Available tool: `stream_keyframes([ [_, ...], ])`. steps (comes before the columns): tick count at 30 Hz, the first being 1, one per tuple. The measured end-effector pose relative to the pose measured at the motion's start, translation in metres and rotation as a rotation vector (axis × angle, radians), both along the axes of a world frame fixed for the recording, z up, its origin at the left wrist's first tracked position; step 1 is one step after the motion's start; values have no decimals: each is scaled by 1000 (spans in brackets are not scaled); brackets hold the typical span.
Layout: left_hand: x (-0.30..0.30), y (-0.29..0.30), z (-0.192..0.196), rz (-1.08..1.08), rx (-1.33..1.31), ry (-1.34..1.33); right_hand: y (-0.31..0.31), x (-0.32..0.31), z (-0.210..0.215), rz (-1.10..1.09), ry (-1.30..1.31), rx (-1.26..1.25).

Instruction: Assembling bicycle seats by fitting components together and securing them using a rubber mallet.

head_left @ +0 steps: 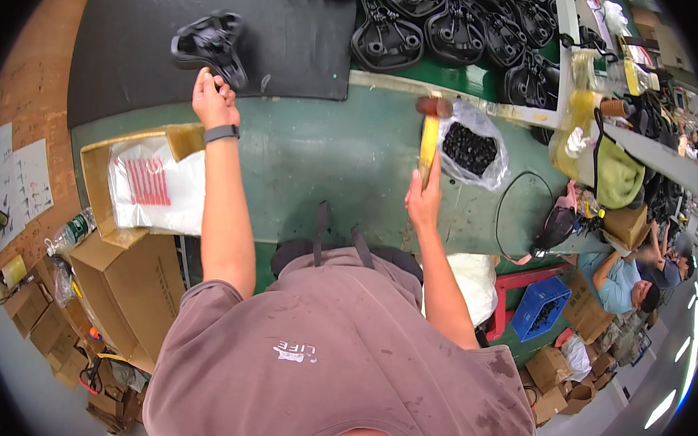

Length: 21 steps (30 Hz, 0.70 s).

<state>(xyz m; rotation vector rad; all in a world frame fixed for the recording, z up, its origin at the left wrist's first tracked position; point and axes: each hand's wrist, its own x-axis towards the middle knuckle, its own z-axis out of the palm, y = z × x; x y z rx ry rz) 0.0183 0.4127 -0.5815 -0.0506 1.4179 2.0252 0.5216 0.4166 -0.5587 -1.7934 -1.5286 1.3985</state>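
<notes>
My left hand point(215, 100), reaching over the far left of the bench, is closed on the near end of a black molded plastic part point(209, 43). The part is roughly triangular, a little blurred, and over a black mat point(296, 39). In my right hand point(423, 200) is a hammer point(429, 135), gripped low on its yellow handle with the reddish-brown head pointing away from me. Just right of the hammer, a clear plastic bag point(493, 172) lies open with small black pieces point(469, 148) inside.
Several similar black parts point(454, 34) crowd the far right of the green bench point(319, 176). An open carton point(99, 195) with a white bag stands by my left forearm. A blue crate point(541, 308) sits low at right. Other people point(618, 282) are at work far right.
</notes>
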Motion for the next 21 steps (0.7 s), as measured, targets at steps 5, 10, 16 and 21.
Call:
stream_keyframes([
  [5,88,104,-11,-236,-198,374,160,-92,-3,309,-115,430],
  [10,123,180,-16,-650,-324,237,168,-115,0,406,-438,174],
  [16,154,223,-45,-1309,-393,-279,144,-86,74,265,-139,-308],
  [21,188,200,-45,-1279,-427,-244,17,3,90,143,127,-454],
])
